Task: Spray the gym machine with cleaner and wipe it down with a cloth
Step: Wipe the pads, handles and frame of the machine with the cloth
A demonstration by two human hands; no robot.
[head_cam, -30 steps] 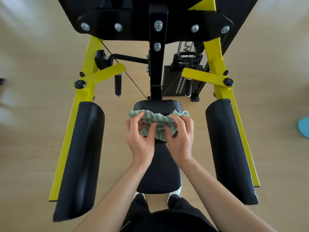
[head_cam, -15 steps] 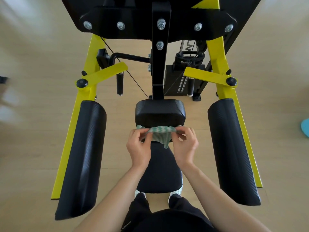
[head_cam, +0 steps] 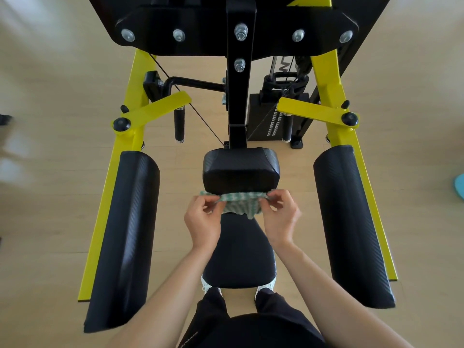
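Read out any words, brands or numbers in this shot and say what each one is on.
Nothing can be read whole.
The white lettering behind the weight stack: sideways and cut off, unreadable.
On the weight stack: rows of white marks, too small to read.
On the trousers: a pale marking, too small to read.
On the cloth: pattern only, no text.

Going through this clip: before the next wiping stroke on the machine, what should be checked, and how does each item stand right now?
1. Grip of left hand on cloth: ok, it pinches one end.
2. Grip of right hand: ok, it pinches the other end.
3. Cloth stretched: ok, the top edge is taut and a fold hangs below.
4. Cloth touching small upper pad: cannot tell, it sits at the pad's lower edge.
5. Cleaner on seat pad: cannot tell, no wet film shows.
6. Spray bottle at hand: cannot tell, none in view.
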